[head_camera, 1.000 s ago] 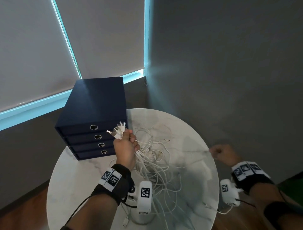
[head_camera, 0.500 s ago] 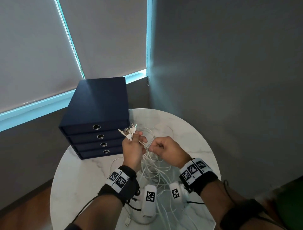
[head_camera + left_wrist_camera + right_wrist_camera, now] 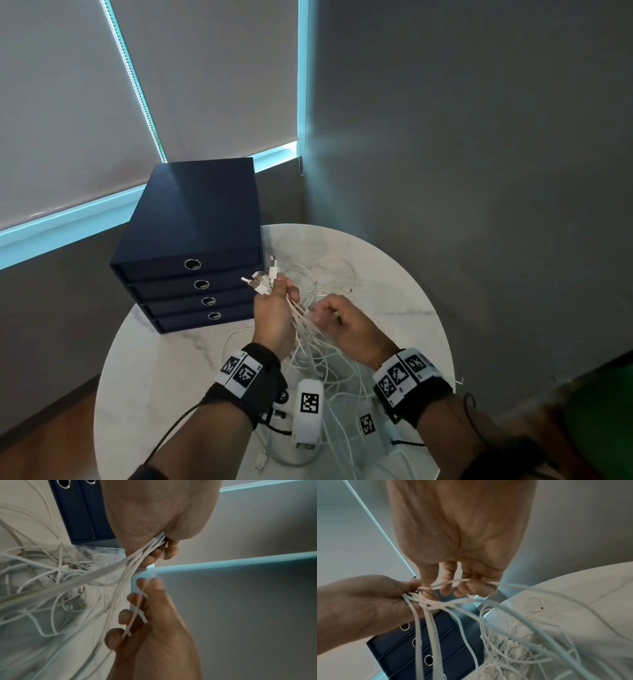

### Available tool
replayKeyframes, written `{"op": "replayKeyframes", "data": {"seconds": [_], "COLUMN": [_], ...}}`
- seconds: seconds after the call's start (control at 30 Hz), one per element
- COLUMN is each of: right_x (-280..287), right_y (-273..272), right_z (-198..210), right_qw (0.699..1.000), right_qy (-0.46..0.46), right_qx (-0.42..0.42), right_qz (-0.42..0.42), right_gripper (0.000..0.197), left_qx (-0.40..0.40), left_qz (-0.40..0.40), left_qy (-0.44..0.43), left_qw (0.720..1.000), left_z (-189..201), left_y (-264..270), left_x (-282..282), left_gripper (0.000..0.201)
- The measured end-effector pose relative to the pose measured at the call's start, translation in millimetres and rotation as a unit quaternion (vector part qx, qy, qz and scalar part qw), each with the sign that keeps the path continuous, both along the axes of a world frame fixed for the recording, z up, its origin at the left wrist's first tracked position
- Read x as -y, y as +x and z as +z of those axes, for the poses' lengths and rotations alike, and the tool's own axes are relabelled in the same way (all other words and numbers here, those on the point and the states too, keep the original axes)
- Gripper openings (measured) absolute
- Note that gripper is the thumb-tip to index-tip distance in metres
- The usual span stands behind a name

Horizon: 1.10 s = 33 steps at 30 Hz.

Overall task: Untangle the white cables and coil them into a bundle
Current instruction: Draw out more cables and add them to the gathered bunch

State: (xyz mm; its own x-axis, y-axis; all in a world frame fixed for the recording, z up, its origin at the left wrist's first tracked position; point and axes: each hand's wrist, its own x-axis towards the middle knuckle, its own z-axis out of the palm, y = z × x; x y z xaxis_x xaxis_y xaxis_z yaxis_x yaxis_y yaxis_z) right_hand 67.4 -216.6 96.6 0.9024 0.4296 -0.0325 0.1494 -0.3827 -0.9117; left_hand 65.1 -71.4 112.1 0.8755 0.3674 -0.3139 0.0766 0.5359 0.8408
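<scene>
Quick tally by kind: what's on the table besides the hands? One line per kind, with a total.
Navy drawer unit: 1, with 4 drawers
White cable tangle: 1 mass; separate cables too snarled to count
Hands on the cables: 2, left hand gripping the plug ends, right hand holding strands
Round marble table: 1
Total: 5

An office-like room corner is being shown. A navy drawer file box (image 3: 191, 240) is sitting on a round white marble-look table (image 3: 164, 359), grey roller blinds (image 3: 205, 75) are covering the windows, and wood flooring (image 3: 44, 445) is being glimpsed below.
</scene>
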Motion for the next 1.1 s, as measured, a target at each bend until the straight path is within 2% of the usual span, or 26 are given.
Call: {"op": "replayKeyframes", "data": {"seconds": [0.07,0.13,0.23,0.3,0.47,0.57,0.6,0.77,0.87,0.97,1.03,1.1], "right_x": [-10.7,-20.7,-23.3,-18.1,26.3,72.0,87.3,165.4,202.5,221.9,220.3,220.5], "right_y": [-3.5,-9.0,-19.0,-25.0,-24.4,-16.7,-14.2,5.4,17.0,23.5,26.9,40.6], "right_z": [1.5,2.9,-1.2,-10.4,-34.4,-42.0,-41.1,-35.7,-32.3,-35.0,-40.6,-63.5], "right_qw": [0.999,0.996,0.984,0.976,0.978,0.967,0.961,0.925,0.909,0.880,0.873,0.873], "right_qy": [-0.014,-0.014,0.078,0.089,-0.046,-0.165,-0.200,-0.344,-0.363,-0.411,-0.423,-0.437], "right_qx": [-0.037,-0.056,-0.145,-0.186,-0.197,-0.192,-0.192,-0.132,-0.098,-0.084,-0.092,-0.122], "right_qz": [0.027,0.068,0.071,0.064,0.044,0.012,0.003,-0.088,-0.181,-0.224,-0.225,-0.180], "right_gripper": [0.030,0.034,0.031,0.033,0.036,0.052,0.053,0.030,0.022,0.020,0.023,0.032], "left_qx": [0.009,0.017,0.031,0.036,0.035,0.031,0.032,0.036,0.036,0.033,0.034,0.044], "left_qz": [-0.002,-0.009,-0.021,-0.011,0.016,0.022,0.021,0.007,-0.009,-0.021,-0.030,-0.041], "left_qy": [-0.052,-0.094,-0.096,-0.109,-0.082,-0.078,-0.080,-0.103,-0.111,-0.094,-0.055,-0.001], "left_qw": [0.999,0.995,0.995,0.993,0.996,0.996,0.996,0.994,0.993,0.995,0.997,0.998], "left_z": [4.9,9.4,12.4,12.5,8.6,4.8,4.4,5.8,6.8,7.9,8.0,7.6], "left_y": [1.1,2.0,4.4,6.1,7.0,4.9,4.8,6.1,5.7,3.1,1.2,-0.4], "left_x": [2.1,1.7,-6.9,-16.3,-33.7,-38.0,-38.7,-45.7,-51.8,-49.5,-39.8,-29.3], "left_gripper": [0.031,0.032,0.033,0.033,0.035,0.037,0.038,0.037,0.038,0.039,0.039,0.039]}}
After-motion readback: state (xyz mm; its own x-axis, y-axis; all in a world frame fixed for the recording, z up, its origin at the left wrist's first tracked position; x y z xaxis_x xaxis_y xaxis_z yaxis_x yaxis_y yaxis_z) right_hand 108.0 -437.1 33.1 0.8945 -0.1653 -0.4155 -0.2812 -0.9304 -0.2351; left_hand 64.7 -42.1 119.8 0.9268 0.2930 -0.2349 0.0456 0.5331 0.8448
